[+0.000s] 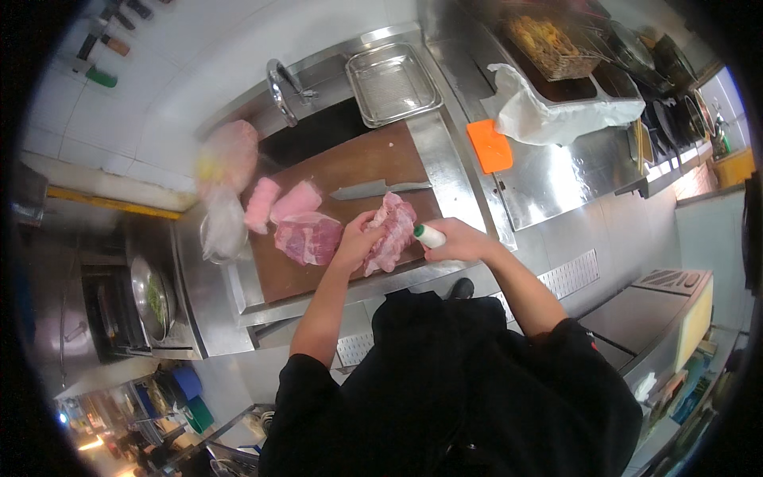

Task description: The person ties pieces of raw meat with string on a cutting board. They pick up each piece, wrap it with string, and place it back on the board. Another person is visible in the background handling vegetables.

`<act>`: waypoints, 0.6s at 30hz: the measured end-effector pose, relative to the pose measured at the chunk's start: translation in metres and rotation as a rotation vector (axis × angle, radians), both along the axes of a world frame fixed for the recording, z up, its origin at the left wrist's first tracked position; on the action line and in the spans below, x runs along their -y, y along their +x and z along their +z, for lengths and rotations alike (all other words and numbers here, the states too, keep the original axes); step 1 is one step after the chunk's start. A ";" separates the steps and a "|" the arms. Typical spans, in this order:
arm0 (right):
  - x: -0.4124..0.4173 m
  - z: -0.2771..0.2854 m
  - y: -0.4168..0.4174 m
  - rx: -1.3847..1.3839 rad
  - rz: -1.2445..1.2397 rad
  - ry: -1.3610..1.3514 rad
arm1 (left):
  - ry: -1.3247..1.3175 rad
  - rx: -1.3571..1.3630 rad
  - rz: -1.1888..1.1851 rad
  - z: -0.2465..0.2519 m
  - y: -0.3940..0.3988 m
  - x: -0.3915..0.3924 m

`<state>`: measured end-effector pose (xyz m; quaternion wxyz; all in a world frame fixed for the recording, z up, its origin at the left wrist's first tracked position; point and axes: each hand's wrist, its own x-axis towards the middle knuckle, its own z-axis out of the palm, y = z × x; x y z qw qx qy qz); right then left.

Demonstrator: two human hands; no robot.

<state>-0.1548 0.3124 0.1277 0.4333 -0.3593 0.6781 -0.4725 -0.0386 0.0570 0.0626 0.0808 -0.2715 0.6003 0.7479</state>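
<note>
My left hand (359, 243) grips a slab of raw meat (392, 229) at its left side, fingers over the upper face. Just right of the meat, my right hand (460, 239) is closed around a white cylinder with a green end (430, 236), possibly a spool of twine. The meat rests on a brown cutting board (369, 158). Behind it lies a knife (363, 189), blade pointing left. Left of my left hand sits another cut of raw meat (307, 238). Beyond that cut are two pink pieces (262, 206) of unclear material.
A faucet (280, 89) rises behind the board, beside a wire-mesh tray (393, 83). A large plastic bag (229, 155) stands at the board's left. To the right are an orange scraper (490, 146) and a fryer basket of food (548, 50). A metal bowl (152, 298) holds greens.
</note>
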 end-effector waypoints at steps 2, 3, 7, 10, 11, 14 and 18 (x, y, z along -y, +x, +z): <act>0.001 0.000 -0.015 -0.090 0.070 0.036 | -0.147 0.025 -0.102 0.001 -0.004 -0.008; 0.003 0.005 -0.022 -0.047 0.113 0.088 | -0.222 0.035 -0.147 0.003 -0.005 -0.011; 0.014 0.051 -0.030 -0.051 0.326 0.178 | -0.372 0.076 -0.304 0.014 -0.010 -0.019; 0.037 0.064 -0.036 -0.097 0.517 0.295 | -0.559 0.039 -0.535 0.029 -0.020 -0.029; 0.039 0.066 -0.041 -0.073 0.500 0.255 | -0.558 0.056 -0.627 0.046 -0.022 -0.033; 0.050 0.094 -0.061 -0.054 0.543 0.243 | -0.672 -0.142 -0.810 0.066 -0.016 -0.033; 0.042 0.113 -0.082 0.231 0.507 0.241 | -0.579 -0.108 -0.797 0.099 -0.009 -0.018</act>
